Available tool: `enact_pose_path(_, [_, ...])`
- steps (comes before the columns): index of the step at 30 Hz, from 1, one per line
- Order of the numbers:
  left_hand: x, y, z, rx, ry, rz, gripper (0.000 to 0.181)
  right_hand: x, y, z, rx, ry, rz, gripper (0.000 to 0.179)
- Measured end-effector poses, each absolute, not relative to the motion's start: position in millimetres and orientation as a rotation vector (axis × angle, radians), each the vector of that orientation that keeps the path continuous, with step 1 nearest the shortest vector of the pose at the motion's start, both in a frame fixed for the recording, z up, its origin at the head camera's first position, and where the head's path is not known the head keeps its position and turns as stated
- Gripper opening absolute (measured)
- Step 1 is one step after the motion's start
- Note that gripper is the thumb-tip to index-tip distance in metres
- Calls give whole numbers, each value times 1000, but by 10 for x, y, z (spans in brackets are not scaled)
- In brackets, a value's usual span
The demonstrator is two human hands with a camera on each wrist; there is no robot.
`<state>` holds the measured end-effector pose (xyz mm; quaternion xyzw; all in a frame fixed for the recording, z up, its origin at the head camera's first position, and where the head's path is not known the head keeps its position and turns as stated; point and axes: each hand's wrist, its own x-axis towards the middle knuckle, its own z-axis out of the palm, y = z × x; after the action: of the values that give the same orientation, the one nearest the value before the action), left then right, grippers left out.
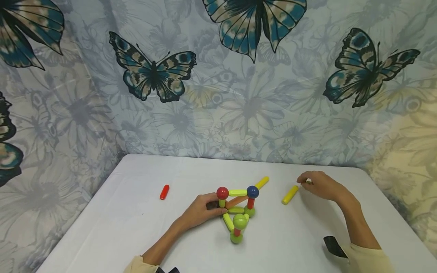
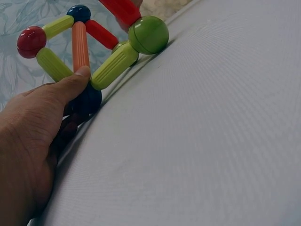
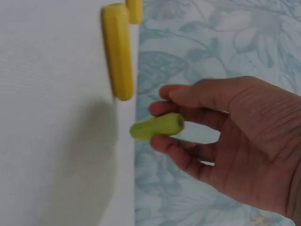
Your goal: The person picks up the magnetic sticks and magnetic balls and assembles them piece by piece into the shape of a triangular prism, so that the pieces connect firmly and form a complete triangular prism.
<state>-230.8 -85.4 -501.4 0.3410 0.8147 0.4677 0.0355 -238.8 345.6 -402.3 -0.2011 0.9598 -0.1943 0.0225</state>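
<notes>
A magnetic stick-and-ball frame [image 1: 235, 210] stands on the table, built of lime, red and orange rods joined by red, blue and green balls. My left hand [image 1: 203, 208] grips its near left corner, the thumb against a dark blue ball [image 2: 88, 100] at the foot of the orange rod [image 2: 80, 47]. Off to the right, my right hand [image 1: 322, 185] is raised above the table. Between its fingers in the right wrist view is a short lime green rod [image 3: 157, 126]; the head view hides most of that rod.
A loose yellow rod [image 1: 290, 195] lies by the right hand, and another yellow rod [image 1: 263, 182] lies behind the frame. Over on the left is a small red rod [image 1: 164, 192]. A butterfly-patterned cloth [image 1: 239, 113] hangs behind the white table [image 1: 136, 227].
</notes>
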Motion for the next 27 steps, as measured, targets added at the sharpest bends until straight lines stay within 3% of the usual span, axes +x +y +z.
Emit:
enact_pose_path(9, [-2308,-854,-5039,1075,2508,1436,30,-2225,3277,-3709,-761,3049,-798,18])
enact_pose_path(14, [-2311,-849,-5043,1081,2499,1454,30,-2083,3044,-3551,-984,2927,-937,26])
enact_pose_path(21, [-2303,-858,-5057,1059,2503,1442,32,-1948,2585,-3507,-1189,2792,-962,38])
enact_pose_path(27, [-2316,-854,-5034,1114,2494,1468,33,-1869,2296,-3541,-1317,2643,-912,32])
